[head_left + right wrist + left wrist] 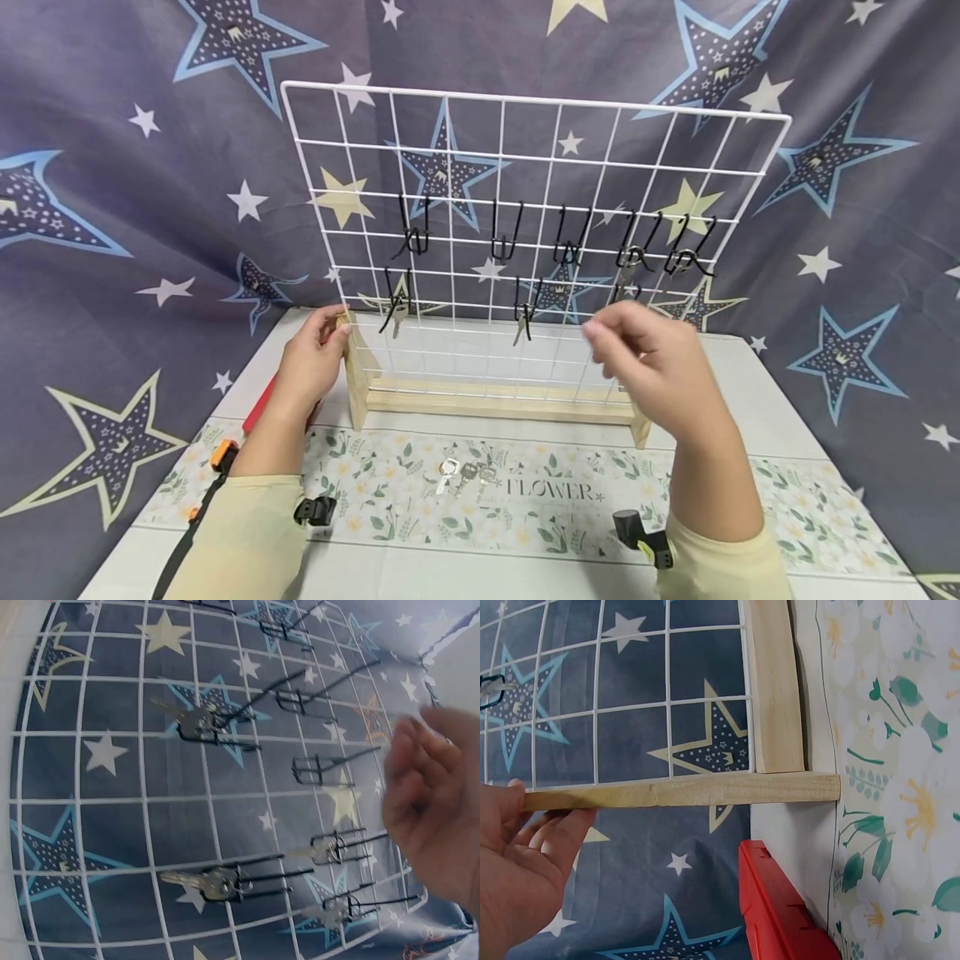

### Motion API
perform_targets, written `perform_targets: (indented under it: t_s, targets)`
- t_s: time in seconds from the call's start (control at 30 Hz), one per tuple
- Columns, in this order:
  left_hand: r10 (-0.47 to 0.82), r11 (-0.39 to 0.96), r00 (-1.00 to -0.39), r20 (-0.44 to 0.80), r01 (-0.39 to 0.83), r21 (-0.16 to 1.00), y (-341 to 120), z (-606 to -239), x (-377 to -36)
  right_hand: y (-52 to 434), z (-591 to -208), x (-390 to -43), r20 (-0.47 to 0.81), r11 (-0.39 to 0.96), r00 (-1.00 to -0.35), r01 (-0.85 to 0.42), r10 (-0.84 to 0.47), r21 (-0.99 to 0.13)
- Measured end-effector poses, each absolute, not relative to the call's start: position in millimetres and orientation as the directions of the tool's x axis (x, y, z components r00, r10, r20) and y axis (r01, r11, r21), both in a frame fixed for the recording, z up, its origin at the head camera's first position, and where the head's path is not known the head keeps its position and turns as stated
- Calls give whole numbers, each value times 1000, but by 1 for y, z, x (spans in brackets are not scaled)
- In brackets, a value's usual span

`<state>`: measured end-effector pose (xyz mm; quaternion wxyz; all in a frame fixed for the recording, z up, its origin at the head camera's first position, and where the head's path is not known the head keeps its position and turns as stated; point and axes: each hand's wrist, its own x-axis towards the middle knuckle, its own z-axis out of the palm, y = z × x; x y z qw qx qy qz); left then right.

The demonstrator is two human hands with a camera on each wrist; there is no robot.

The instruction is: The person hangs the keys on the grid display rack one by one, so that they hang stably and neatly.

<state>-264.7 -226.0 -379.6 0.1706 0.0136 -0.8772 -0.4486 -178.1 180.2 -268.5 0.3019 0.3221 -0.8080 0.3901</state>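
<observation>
A white wire grid rack (502, 150) stands on a wooden base, with black hooks on its mesh. My left hand (311, 358) grips the wooden side post (705, 790) at the rack's left end. The right hand (652, 362) is in front of the rack's right side, fingers loosely curled, with nothing visible in them; it looks blurred in the right wrist view. Beyond it, a lower hook carries a key (191, 881). Another key (520, 329) hangs from the lower middle hook, and one more key (400, 319) from the lower left hook.
Three loose keys (465, 478) lie on a floral mat (405, 517) in front of the rack. A red object (776, 907) is beside the left post. Upper right hooks (686, 258) also carry keys. A star-patterned cloth (120, 317) surrounds the table.
</observation>
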Motion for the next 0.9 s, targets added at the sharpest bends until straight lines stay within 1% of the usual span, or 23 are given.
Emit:
perform_targets:
  t_s: [0.07,0.13,0.23,0.3,0.47,0.63,0.8,0.9]
  targets:
    - [-178,597,-941,286,128,792,-226,-380,-265,176,-271,-179,639,521,-648,-745,-415,-417]
    - [-179,595,-942,284,126,794,-226,-380,-266,170,-275,-180,522,569,-697,-711,-492,-413]
    - [-178,593,-943,280,125,795,-226,-380,-266,160,-283,-184,370,620,-754,-657,-543,-429]
    - [-178,596,-944,278,121,794,-226,-380,-266,153,-292,-187,301,638,-774,-631,-558,-441]
    - [-179,608,-944,277,116,786,-226,-378,-265,136,-320,-199,169,666,-788,-596,-592,-447]
    - [-178,608,-945,276,115,785,-225,-377,-265,120,-354,-213,-21,719,-791,-544,-611,-432]
    - [-177,609,-943,282,120,784,-226,-378,-265,106,-384,-222,-209,781,-783,-475,-585,-407]
    - [-177,607,-942,285,123,785,-226,-379,-265,98,-399,-226,-260,805,-780,-463,-569,-371]
